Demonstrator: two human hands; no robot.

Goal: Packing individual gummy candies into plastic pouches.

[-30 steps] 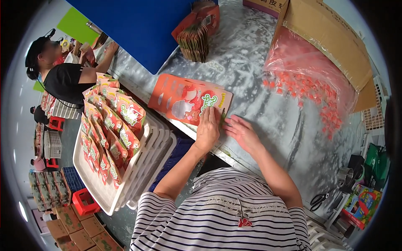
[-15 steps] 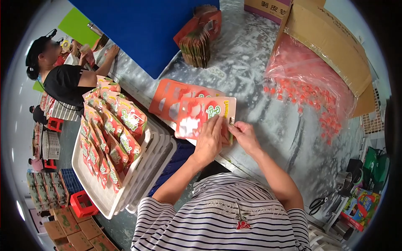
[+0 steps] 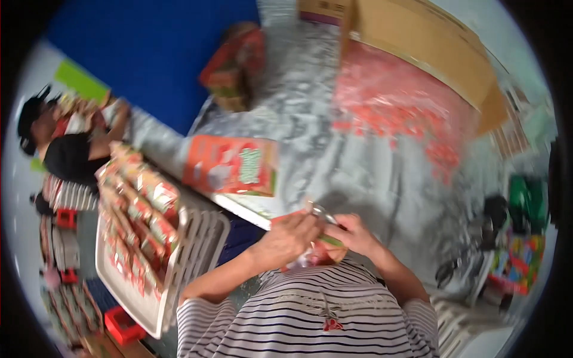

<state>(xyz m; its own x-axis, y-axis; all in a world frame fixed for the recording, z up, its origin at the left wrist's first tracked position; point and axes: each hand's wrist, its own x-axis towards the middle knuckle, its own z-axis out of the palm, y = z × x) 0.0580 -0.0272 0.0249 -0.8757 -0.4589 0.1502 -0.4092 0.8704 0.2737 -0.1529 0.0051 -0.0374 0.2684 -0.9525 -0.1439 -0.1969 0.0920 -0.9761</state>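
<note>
Close in front of my striped shirt, a red and orange pouch (image 3: 319, 253) is held over the table's near edge. My left hand (image 3: 289, 238) grips it from the left, with fingers bent over its upper part. On its other side my right hand (image 3: 356, 234) pinches its top edge, which bends and shines between the two hands. Motion blur hides the exact finger positions. Flat on the table beyond my left hand lie more red pouches (image 3: 230, 166), overlapping in a small pile.
To my left, stacked white trays (image 3: 161, 310) carry filled pouches (image 3: 140, 221). A cardboard box (image 3: 427, 45) at the far right spills small red packets (image 3: 397, 122) from a clear pink bag. A bundle of pouches (image 3: 233, 71) stands by a blue board (image 3: 137, 53). A co-worker (image 3: 74, 146) works at the left.
Both hands have drawn the top pouch off the pile and toward my body, where it is now tilted and bent. The view has shifted, and the other pouches remain on the table.
</note>
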